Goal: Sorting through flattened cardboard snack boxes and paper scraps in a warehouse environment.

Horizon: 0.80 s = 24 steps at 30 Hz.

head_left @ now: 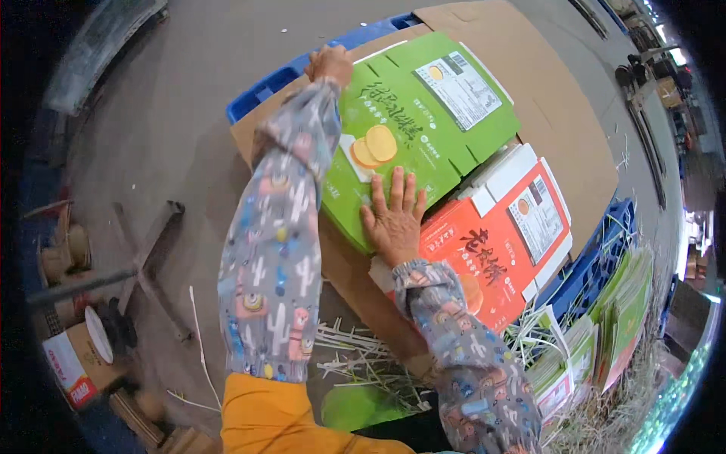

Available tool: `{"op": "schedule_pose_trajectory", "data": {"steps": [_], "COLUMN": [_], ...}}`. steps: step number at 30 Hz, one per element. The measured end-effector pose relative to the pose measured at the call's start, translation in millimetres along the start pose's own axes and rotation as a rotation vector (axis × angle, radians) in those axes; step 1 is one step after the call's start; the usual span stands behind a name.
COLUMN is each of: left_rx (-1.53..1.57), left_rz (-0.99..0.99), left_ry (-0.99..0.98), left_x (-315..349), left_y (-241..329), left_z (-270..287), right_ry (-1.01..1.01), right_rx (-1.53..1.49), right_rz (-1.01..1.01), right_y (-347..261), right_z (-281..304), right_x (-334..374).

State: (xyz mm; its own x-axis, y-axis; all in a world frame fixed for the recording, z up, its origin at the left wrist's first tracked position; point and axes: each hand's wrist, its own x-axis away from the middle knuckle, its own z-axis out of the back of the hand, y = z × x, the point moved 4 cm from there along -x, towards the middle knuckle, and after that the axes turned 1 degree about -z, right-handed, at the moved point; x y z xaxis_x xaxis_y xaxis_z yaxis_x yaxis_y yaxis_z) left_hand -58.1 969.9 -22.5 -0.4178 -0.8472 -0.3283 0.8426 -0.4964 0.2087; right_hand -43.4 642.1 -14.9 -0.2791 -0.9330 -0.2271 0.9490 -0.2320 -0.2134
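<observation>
Two groups of flat printed cartons lie on a brown cardboard sheet. The green carton (423, 113) has a label panel and a picture of round yellow biscuits. At its far left corner my left hand (330, 66) is closed, fingers curled at the edge; the fingertips are partly hidden. My right hand (397, 216) rests flat on the near edge of the green carton, fingers spread. Right beside it lies a red-orange carton (491, 250) with a similar label, partly under my right sleeve. White carton flaps show between the green and red ones.
Beneath the cardboard sheet (560, 91) is a blue pallet (265, 94). Shredded strips (355, 352) litter the floor nearby. More flat green cartons (624, 303) stand in a bundle at right. A metal stand (140, 265) and a printed box (79, 363) are at left.
</observation>
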Motion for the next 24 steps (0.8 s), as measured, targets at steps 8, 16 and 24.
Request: {"op": "schedule_pose_trajectory", "data": {"steps": [8, 16, 24], "left_rx": [0.248, -0.056, 0.126], "left_rz": [-0.005, -0.049, 0.053], "left_ry": [-0.325, 0.177, 0.656], "left_x": [-35, -11, -41], "left_y": [61, 59, -3], "left_z": [-48, -8, 109], "right_ry": [-0.031, -0.036, -0.038], "right_rx": [-0.041, -0.101, 0.02], "right_rz": [-0.05, -0.028, -0.059], "right_y": [30, 15, 47], "right_z": [2, 1, -6], "right_x": [-2, 0, 1]}}
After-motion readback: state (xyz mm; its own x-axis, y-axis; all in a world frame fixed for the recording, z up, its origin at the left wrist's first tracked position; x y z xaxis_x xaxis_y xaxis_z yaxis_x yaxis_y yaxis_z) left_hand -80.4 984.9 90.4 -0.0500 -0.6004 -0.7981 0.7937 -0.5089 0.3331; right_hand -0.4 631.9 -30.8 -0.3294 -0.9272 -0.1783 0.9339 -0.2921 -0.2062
